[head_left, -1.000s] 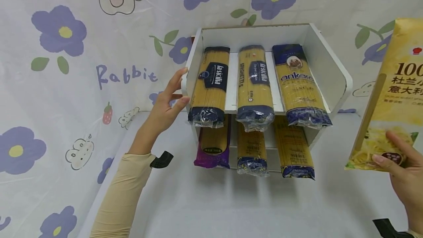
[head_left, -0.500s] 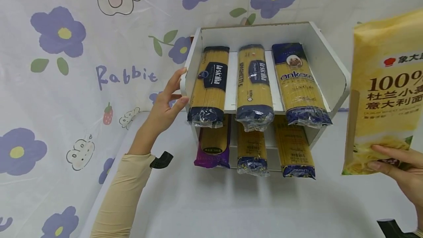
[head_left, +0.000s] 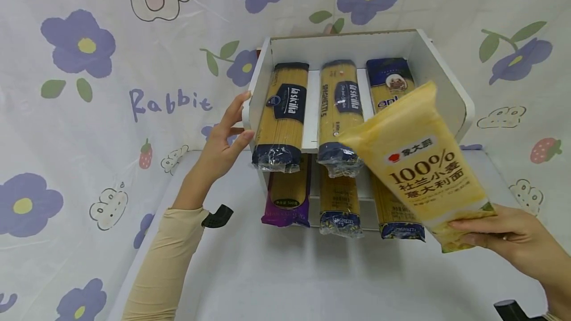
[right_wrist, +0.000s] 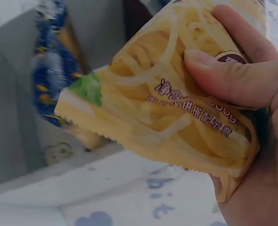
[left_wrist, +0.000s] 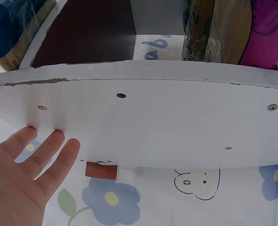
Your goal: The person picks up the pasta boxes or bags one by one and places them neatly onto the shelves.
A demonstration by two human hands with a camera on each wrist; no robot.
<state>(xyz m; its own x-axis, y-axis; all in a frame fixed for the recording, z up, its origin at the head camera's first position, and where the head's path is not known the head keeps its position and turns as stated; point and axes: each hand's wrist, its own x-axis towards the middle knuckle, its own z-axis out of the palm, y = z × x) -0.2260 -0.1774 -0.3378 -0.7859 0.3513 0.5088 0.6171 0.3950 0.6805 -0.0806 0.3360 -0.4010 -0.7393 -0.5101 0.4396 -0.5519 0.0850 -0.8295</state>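
My right hand (head_left: 508, 239) grips a yellow pasta packet (head_left: 419, 162) by its lower end, thumb on the printed front. The packet tilts up to the left, overlapping the right part of a white two-tier shelf (head_left: 343, 43) in the head view. In the right wrist view, the thumb presses the packet (right_wrist: 143, 108) near its crimped end. My left hand (head_left: 225, 140) touches the front edge of the shelf's left side panel. In the left wrist view, fairly straight fingertips rest against the outer face of the side panel (left_wrist: 176, 122).
On the upper tier lie two navy-labelled spaghetti packs, one left (head_left: 285, 113) and one in the middle (head_left: 341, 98), plus a blue-topped pack (head_left: 388, 76) on the right. Below are a purple-ended pack (head_left: 287, 207) and two blue-ended packs (head_left: 341, 212). Flowered cloth (head_left: 89, 137) hangs behind.
My right hand has brought the yellow packet leftward from the right edge of the head view, tipping its top to the left in front of the shelf. The left hand stays in place.
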